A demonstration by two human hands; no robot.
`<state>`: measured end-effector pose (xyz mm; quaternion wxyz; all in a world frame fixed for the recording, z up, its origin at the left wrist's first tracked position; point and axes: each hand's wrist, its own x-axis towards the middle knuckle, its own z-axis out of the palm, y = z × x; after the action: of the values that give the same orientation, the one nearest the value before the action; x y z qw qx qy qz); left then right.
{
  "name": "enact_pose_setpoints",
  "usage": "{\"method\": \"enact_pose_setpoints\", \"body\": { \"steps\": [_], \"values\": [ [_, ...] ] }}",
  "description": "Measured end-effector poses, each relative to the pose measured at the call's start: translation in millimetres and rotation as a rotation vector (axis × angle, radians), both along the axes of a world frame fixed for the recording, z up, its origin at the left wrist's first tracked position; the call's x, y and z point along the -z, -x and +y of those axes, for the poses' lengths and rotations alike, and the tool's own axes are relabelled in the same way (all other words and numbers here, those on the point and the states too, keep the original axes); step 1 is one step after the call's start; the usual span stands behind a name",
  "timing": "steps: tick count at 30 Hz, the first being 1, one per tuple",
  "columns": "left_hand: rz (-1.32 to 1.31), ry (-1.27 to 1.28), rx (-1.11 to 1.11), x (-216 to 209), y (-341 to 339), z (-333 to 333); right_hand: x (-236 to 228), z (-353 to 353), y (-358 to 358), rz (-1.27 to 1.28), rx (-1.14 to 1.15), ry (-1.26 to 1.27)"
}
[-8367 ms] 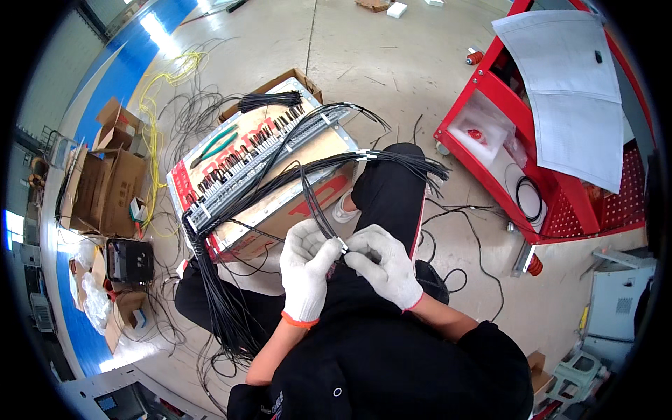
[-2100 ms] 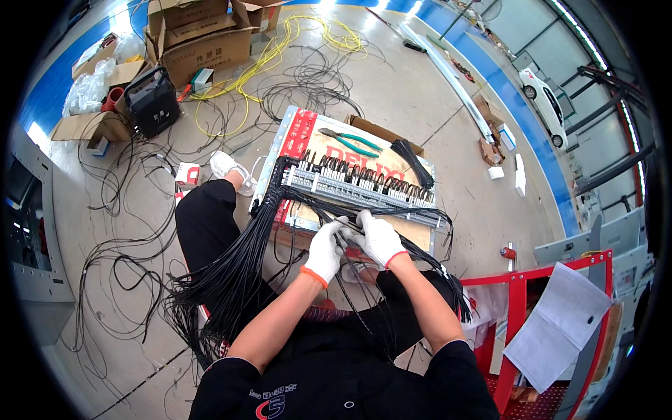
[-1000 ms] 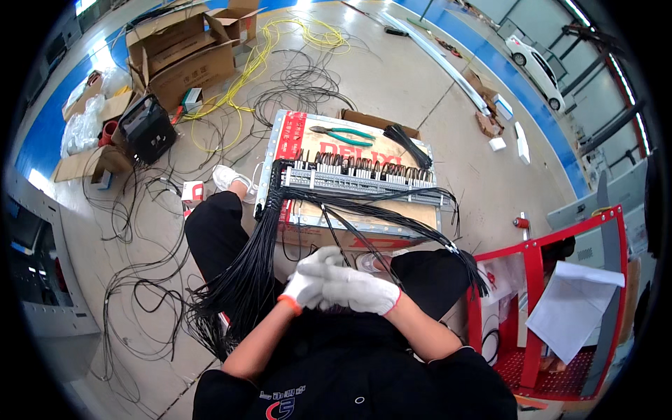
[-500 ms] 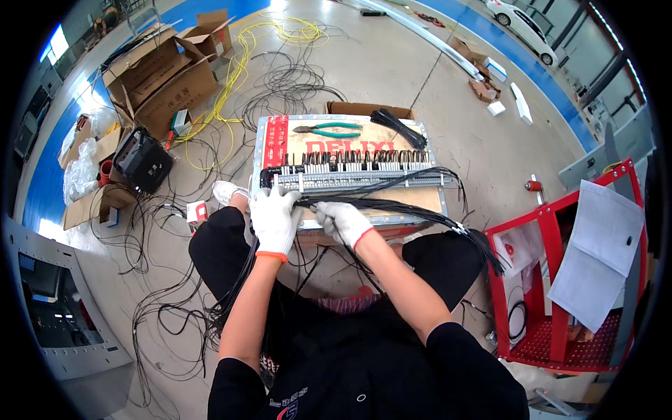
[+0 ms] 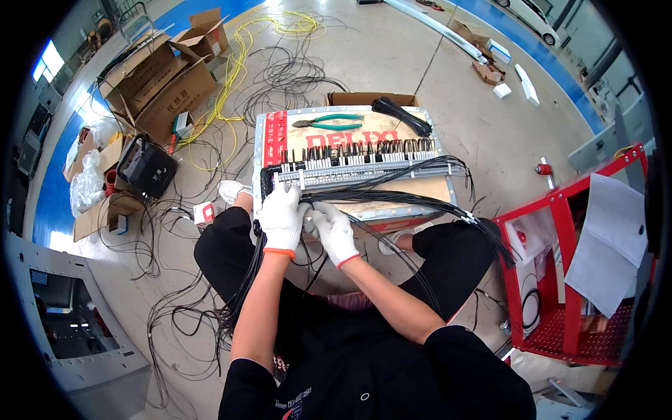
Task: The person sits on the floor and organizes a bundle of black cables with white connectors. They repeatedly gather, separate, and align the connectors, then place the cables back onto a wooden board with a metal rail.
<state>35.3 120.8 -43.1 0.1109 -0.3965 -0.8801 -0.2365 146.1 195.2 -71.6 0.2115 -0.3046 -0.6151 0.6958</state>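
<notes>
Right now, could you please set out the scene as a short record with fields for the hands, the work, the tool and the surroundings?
Work: grey terminal rail on a wood-topped box, with black cables
Left hand: white-gloved, at the cables near the rail's left end; grip hidden
Right hand: white-gloved, close beside the left; hold unclear
Tool: green-handled pliers, lying on the box
Right side: red frame bearing a white sheet
Floor: yellow cable, open cartons

Pale floor [image 5: 381, 52] with dark seam [image 5: 432, 61]; blue bands [image 5: 53, 196] at left and upper right. Upper left: grey wall [image 5: 75, 43], bright window [image 5: 49, 61]. White car [image 5: 533, 21] near upper right edge.
</notes>
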Motion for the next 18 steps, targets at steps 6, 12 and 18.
{"method": "enact_pose_setpoints", "body": {
  "steps": [6,12,18],
  "values": [
    [0.011,-0.045,-0.089,5.7,-7.9,5.1,14.4,1.5,5.9,-0.062,0.068,-0.576],
    [-0.052,-0.078,-0.214,0.7,-12.0,10.6,22.2,-1.8,8.2,-0.096,0.099,-0.902],
    [-0.133,-0.094,-0.2,2.8,-11.9,9.5,14.3,-20.9,0.0,-0.369,-0.081,-0.815]
  ]
}}
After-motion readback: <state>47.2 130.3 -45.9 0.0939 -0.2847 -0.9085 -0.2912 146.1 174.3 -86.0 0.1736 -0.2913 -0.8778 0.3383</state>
